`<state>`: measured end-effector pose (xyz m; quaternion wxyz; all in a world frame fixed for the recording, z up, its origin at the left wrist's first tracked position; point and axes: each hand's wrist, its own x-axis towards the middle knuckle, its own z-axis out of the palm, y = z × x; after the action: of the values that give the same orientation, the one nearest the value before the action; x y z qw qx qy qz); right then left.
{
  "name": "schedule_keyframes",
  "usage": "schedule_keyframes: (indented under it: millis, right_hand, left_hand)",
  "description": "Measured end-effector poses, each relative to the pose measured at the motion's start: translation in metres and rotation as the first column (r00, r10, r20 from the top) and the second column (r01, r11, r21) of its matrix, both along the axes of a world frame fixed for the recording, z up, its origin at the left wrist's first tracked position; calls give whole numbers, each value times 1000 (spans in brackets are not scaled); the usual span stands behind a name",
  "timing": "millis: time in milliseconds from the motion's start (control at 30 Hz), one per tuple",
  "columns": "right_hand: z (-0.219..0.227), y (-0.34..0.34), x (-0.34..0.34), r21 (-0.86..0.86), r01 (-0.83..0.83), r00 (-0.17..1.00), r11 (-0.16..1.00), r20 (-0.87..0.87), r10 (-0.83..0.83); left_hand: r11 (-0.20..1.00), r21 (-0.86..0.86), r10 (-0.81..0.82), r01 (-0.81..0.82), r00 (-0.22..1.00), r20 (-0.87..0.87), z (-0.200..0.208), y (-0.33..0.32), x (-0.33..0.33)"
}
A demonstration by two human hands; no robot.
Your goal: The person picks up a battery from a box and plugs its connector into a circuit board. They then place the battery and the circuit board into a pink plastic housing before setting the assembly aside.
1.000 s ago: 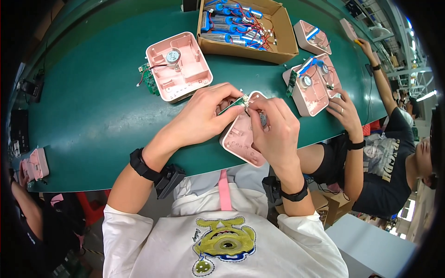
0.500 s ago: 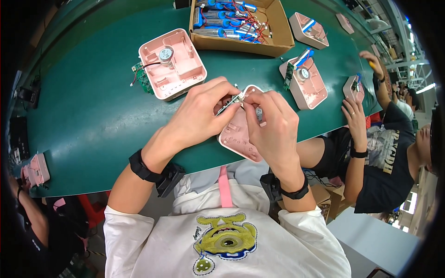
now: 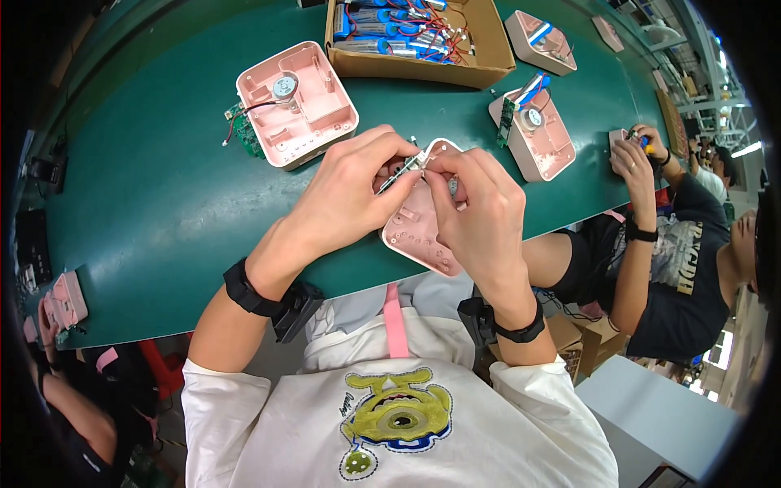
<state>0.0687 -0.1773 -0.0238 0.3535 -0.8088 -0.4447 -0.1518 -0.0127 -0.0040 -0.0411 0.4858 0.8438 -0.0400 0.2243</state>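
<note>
In front of me a pink plastic housing (image 3: 416,236) lies at the table's near edge, its hollow side up and part of it hidden under my hands. My left hand (image 3: 350,185) pinches a small circuit board (image 3: 396,176), seen nearly edge-on over the housing. At the board's upper end is a small white connector (image 3: 420,160). The fingertips of my right hand (image 3: 482,207) are pressed together right at that connector; they seem to grip a small plug or wire end, mostly covered by the fingers.
A cardboard box (image 3: 423,75) of blue batteries with red and black leads stands at the back. Left of it sits a pink housing (image 3: 298,106) with a speaker and hanging board; more housings (image 3: 541,134) stand right. A co-worker's hand (image 3: 634,167) works far right, another person far left.
My hands stay almost in place, with small finger movement at the connector. The co-worker on the right has brought both hands together at a housing. The view has shifted slightly.
</note>
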Motion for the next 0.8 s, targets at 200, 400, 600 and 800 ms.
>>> schedule_keyframes:
  millis: [200,400,600,800]
  right_hand:
    - [-1,1,-1,3,28,1000,1000,1,-28]
    - [2,2,-3,-6,37,999,999,-5,-37]
    - [3,3,-5,-5,37,999,999,-33,-37]
    - [5,7,-5,-5,51,998,999,-44,-51]
  left_hand:
    - [995,95,13,-20,997,71,0,-3,-1]
    - [999,36,12,-13,1000,16,2,-2,-1]
    - [999,-31,-10,10,1000,10,3,-3,-2]
    - [996,-92,3,-2,1000,11,3,-5,0]
